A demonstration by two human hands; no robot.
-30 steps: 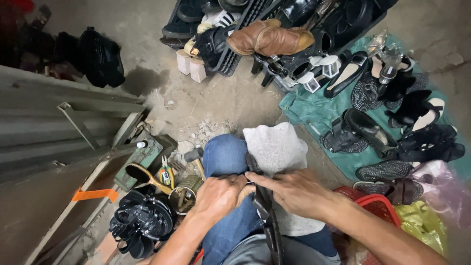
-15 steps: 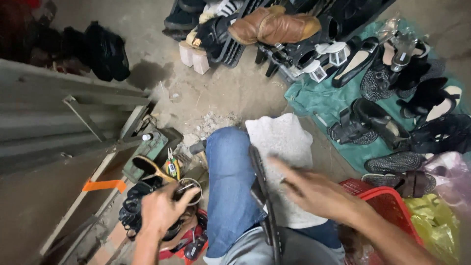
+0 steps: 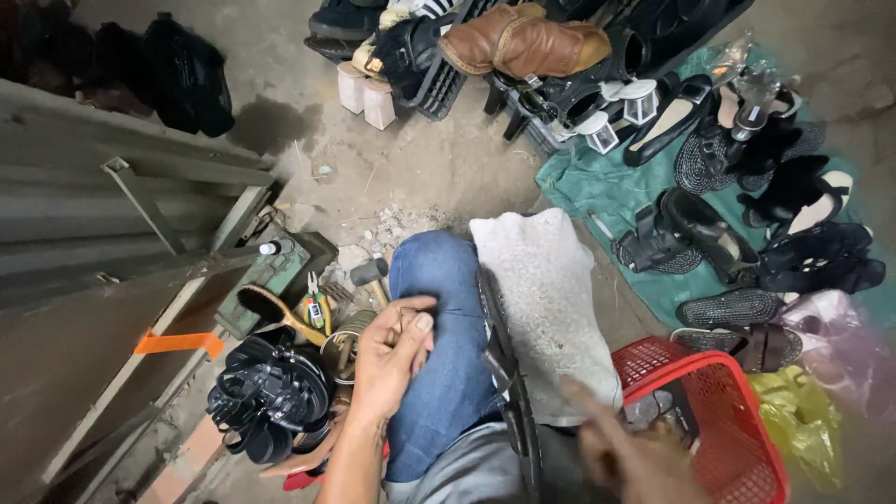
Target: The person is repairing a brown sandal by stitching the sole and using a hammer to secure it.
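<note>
On the blue-jeaned knee [image 3: 439,308], just below the middle of the view, the left hand [image 3: 392,359] is pinching a thin dark thread [image 3: 457,313] between thumb and fingertips, the fingers curled closed around it, and the thread is running off toward 3 o'clock to the dark sandal strap [image 3: 499,359] lying along the thigh. The right hand [image 3: 621,453], down at 5 o'clock, is blurring with motion; whether it is gripping anything cannot be told. A pale grey cloth [image 3: 541,299] is draping over the other leg, just beside the strap at its 2 o'clock. To do this stitching step well, the thread probably wants to be kept taut and low against the knee, with the pinch close to the strap so the line is not slackening or snagging. The red plastic basket [image 3: 719,401] is sitting at 4 o'clock, near the right hand, and a wooden-handled brush [image 3: 271,313] and a heap of black sandals [image 3: 266,401] are lying at 9 and 8 o'clock of the left hand, close enough that a loose thread end could catch there.
</note>
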